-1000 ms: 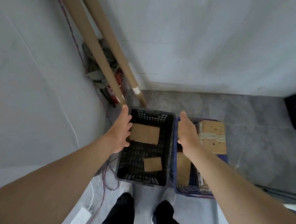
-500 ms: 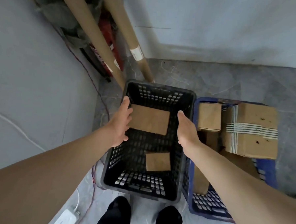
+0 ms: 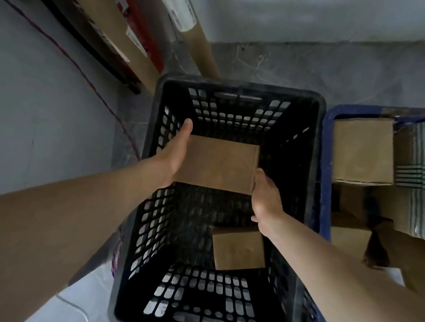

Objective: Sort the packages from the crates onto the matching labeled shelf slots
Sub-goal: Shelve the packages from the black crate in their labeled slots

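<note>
Grey stone floor meets a pale wall in a corner, where cardboard tubes lean behind two crates that stand side by side.

Head view: the black crate sits directly below the camera, with the blue crate touching its right side. Both hands reach down into the black crate and hold a flat cardboard package between them. The left hand clasps its left edge, thumb lying along the top while the fingers go underneath, out of sight. The right hand grips the near right corner with its fingers curled round it. Whether the package has left the crate bottom cannot be told. A smaller square package lies flat on the crate bottom, nearer the person, and the blue crate holds several boxes, one bound with striped tape.

The step in hand looks like picking the first package out of the black crate. Next it must be raised level past the crate walls, its label read, since none faces the camera, and the matching shelf slot found. No shelf is in view, so the person will probably have to turn.
</note>
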`<act>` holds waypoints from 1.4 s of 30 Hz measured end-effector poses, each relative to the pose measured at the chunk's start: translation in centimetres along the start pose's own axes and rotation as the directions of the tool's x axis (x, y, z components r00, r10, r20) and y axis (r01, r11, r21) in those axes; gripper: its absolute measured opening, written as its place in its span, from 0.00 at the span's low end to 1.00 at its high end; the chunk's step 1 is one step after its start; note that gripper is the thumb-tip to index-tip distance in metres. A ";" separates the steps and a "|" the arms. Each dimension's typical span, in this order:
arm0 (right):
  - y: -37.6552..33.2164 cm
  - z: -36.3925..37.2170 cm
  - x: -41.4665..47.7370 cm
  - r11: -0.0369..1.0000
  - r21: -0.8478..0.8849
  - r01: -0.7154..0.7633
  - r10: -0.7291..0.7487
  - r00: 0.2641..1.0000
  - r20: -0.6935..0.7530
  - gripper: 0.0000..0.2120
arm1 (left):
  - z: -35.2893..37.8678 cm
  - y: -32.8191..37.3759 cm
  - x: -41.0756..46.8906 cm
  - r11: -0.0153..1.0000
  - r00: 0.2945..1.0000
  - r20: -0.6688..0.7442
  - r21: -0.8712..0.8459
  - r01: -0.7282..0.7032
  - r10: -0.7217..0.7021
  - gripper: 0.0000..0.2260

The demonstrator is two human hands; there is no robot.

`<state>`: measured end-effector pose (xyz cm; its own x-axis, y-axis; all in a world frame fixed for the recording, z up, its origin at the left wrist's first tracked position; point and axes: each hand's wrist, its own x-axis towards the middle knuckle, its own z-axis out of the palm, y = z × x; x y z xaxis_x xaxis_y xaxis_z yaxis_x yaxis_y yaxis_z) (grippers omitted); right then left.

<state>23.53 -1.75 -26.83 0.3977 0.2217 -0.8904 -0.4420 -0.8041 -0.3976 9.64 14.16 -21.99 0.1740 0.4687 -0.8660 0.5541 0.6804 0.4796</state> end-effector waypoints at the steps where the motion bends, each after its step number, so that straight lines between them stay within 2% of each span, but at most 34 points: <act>1: 0.3 0.2 0.6 0.999 0.023 -0.028 0.028 1.000 -0.004 0.31 | 0.2 -0.3 0.8 1.000 1.000 -0.008 0.028 -0.007 0.007 0.60; 3: 0.9 0.7 1.4 0.994 0.079 -0.079 0.079 0.997 -0.006 0.31 | 0.7 -0.1 1.7 0.994 0.999 -0.041 0.101 -0.032 0.036 0.56; 5: 1.3 1.1 2.0 0.984 0.132 -0.122 0.121 0.993 0.012 0.31 | 1.0 0.4 2.1 0.988 0.996 -0.065 0.146 -0.052 0.062 0.48; 7: 1.5 1.3 2.4 0.973 0.178 -0.145 0.141 0.989 0.038 0.30 | 1.2 0.5 2.8 0.979 0.996 -0.053 0.197 -0.058 0.070 0.40; 9: 1.7 1.3 2.8 0.964 0.216 -0.152 0.143 0.988 0.060 0.29 | 1.7 0.7 3.4 0.965 0.997 -0.038 0.257 -0.052 0.064 0.36; 12: 1.5 1.2 3.1 0.950 0.288 -0.118 0.104 0.993 0.063 0.27 | 2.5 0.8 4.0 0.924 0.994 -0.066 0.379 -0.054 0.085 0.38; 14: 1.0 0.8 3.1 0.937 0.343 -0.061 0.063 0.998 0.008 0.26 | 2.8 0.8 4.2 0.907 0.993 -0.072 0.417 -0.059 0.098 0.41; 16: 0.5 0.5 3.4 0.916 0.400 0.020 0.012 0.997 -0.078 0.22 | 2.8 0.7 4.3 0.888 0.996 -0.061 0.458 -0.023 0.057 0.43; 18: 0.1 0.3 3.3 0.900 0.432 0.061 -0.010 0.993 -0.119 0.23 | 2.9 0.3 4.3 0.863 0.999 -0.052 0.505 0.024 0.003 0.42; 20: 0.1 0.2 3.2 0.894 0.445 0.047 0.000 0.994 -0.106 0.26 | 2.9 -0.1 4.8 0.836 0.997 -0.083 0.547 0.046 -0.001 0.41; 22: 0.3 0.2 2.8 0.896 0.444 -0.008 0.021 0.999 -0.026 0.26 | 3.1 -0.2 5.0 0.796 0.994 -0.109 0.604 0.042 0.030 0.38; 25: 1.0 0.4 2.4 0.901 0.423 -0.095 0.064 0.994 0.088 0.29 | 3.7 -0.5 4.3 0.902 0.997 0.040 0.430 0.036 -0.059 0.31; 27: 1.6 0.5 2.3 0.907 0.402 -0.124 0.082 0.989 0.121 0.31 | 4.1 -1.0 3.7 0.930 0.989 0.101 0.361 0.061 -0.104 0.27; 32: 1.7 0.8 1.3 0.926 0.378 -0.020 -0.007 0.998 0.068 0.22 | 4.8 -2.2 2.7 0.909 0.980 0.098 0.398 0.122 -0.175 0.35; 34: 1.4 0.9 1.1 0.931 0.364 0.013 -0.019 1.000 0.013 0.19 | 4.3 -2.7 2.3 0.916 0.975 0.085 0.368 0.162 -0.207 0.35; 37: 0.6 0.9 0.2 0.929 0.362 0.073 -0.082 0.997 0.010 0.18 | 3.3 -3.6 2.3 0.921 0.957 0.059 0.295 0.255 -0.284 0.38; 39: 0.2 1.1 -0.5 0.931 0.342 0.125 -0.142 0.990 0.025 0.15 | 3.1 -4.2 2.3 0.947 0.951 0.071 0.140 0.289 -0.300 0.38; 42: 0.3 1.7 -1.2 0.951 0.248 0.183 -0.205 0.976 0.068 0.15 | 3.7 -5.2 2.9 0.962 0.965 0.059 -0.087 0.259 -0.255 0.33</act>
<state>21.57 -1.31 -26.22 0.4247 0.4187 -0.8027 -0.5472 -0.5877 -0.5960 10.28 9.92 -27.53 0.0748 0.2456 -0.9665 0.5069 0.8253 0.2489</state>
